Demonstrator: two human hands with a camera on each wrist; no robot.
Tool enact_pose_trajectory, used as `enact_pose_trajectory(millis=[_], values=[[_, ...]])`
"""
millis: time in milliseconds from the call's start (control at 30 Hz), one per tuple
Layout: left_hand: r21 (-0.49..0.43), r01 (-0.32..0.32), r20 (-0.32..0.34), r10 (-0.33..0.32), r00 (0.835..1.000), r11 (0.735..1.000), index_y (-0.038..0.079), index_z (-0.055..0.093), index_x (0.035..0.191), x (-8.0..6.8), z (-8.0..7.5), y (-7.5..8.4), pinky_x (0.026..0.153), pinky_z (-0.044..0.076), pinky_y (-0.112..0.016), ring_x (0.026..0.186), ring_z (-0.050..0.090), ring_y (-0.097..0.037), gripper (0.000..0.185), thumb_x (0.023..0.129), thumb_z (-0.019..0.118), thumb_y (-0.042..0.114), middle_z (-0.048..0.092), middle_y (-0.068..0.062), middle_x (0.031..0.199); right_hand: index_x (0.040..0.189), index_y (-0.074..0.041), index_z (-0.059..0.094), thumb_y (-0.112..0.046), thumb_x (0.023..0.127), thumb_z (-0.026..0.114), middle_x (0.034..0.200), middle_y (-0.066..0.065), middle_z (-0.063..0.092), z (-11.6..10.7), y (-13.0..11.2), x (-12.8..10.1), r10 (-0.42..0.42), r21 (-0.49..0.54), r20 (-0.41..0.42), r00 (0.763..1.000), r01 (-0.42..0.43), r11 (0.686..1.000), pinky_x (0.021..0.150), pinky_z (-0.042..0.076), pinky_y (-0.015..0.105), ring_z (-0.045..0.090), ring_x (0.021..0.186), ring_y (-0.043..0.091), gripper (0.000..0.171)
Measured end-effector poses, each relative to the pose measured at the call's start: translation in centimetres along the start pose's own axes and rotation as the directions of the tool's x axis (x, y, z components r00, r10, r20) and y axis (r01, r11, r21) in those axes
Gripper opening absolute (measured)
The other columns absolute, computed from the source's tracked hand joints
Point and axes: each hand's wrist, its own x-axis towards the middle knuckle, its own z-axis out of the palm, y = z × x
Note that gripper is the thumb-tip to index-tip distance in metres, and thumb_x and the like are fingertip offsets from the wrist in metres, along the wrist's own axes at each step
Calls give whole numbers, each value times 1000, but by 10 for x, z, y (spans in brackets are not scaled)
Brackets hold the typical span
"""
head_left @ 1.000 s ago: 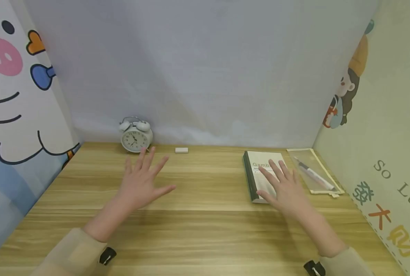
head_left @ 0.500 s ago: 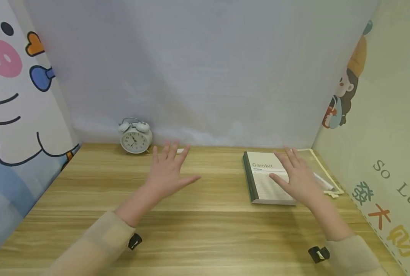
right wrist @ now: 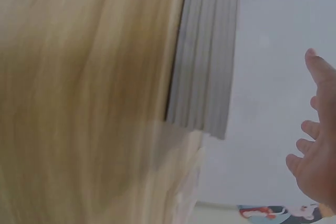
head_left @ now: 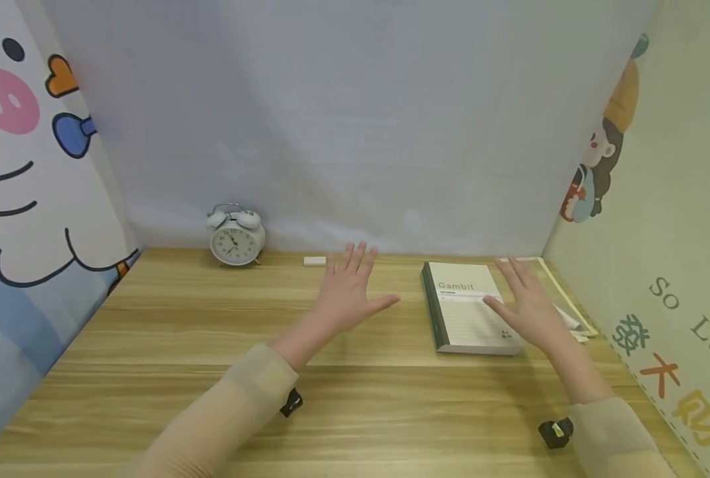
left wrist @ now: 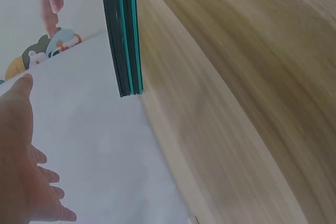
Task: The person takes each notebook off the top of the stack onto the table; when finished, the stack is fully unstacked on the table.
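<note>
My left hand (head_left: 346, 295) is held over the middle of the table, fingers spread, with nothing in it. To its right lies a stack of notebooks (head_left: 465, 312), the top cover reading "Gambit". Their dark green and teal spines (left wrist: 123, 40) show in the left wrist view, and their grey page edges (right wrist: 205, 51) in the right wrist view. My right hand (head_left: 534, 312) hovers by the stack's right side, fingers extended and holding nothing. It overlaps a clear zip pouch (head_left: 543, 272) and partly hides the pen inside.
A white twin-bell alarm clock (head_left: 235, 239) stands at the back left of the wooden table (head_left: 182, 332). Beside it, near the back edge, lies a small white block (head_left: 314, 261). Printed curtains hang at the left and right, with a plain pale backdrop (head_left: 355, 133) behind.
My left hand has swept rightward from in front of the clock to the table's middle. My right hand has shifted slightly right, from over the notebooks to their right side.
</note>
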Motion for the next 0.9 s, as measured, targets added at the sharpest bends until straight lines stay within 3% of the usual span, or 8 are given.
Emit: enact_pose_trajectory(millis=[200,400,700,900], values=[[-82,18,61,-13,998,997,14,7,153,16,22,22,115,-1,-51,146,-5,-24,100,82,41,76,1,-6,159,153,-17,6,-46,92,56,155,24,9,10,24,-2,62,72,100,993,-69,995,102,17,70,11,139,48,85],[-172,18,120,3,993,985,11,19,152,27,41,43,116,3,-50,146,5,-25,97,81,50,71,12,-6,158,151,0,10,-48,91,58,151,31,14,15,37,-5,97,45,181,979,-107,993,106,17,65,17,135,52,90],[-393,65,227,28,974,917,6,23,150,37,68,59,115,15,-46,144,15,-30,96,81,60,62,21,-12,155,142,6,33,-55,89,55,143,32,33,24,51,-3,89,-7,237,967,-90,996,101,26,65,29,129,53,83],[-425,122,300,12,954,897,3,25,149,39,83,66,114,24,-39,141,25,-28,99,79,64,61,27,-14,153,142,11,27,-52,90,56,141,36,33,32,58,-3,81,46,278,957,-98,994,100,29,65,30,128,55,87]])
